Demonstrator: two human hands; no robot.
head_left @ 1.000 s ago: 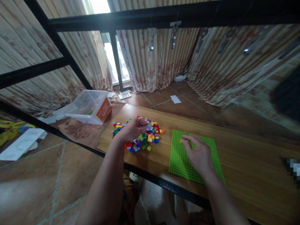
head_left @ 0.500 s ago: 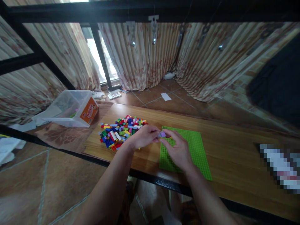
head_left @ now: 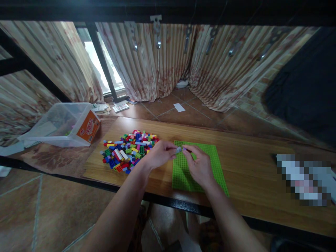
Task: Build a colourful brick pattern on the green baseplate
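My left hand pinches a small light blue-grey toy brick between thumb and fingers. Close beside it, my right hand holds a small purple toy brick, mostly covered by the fingertips. A narrow gap shows between the two bricks. Both hands hover over the left part of a green studded baseplate lying on the wooden board. Left of my left hand spreads a heap of mixed-colour toy bricks, partly hidden behind that hand and wrist.
A clear plastic bin with an orange label stands at the left on a brown patterned cloth. The wooden tabletop ends at a dark front edge. A blurred-out flat item lies at the right. A dark bar crosses overhead with hanging clips.
The purple and light blue-grey bricks were together between my fingertips; now a gap parts them, one in each hand. The view has shifted slightly to the right.
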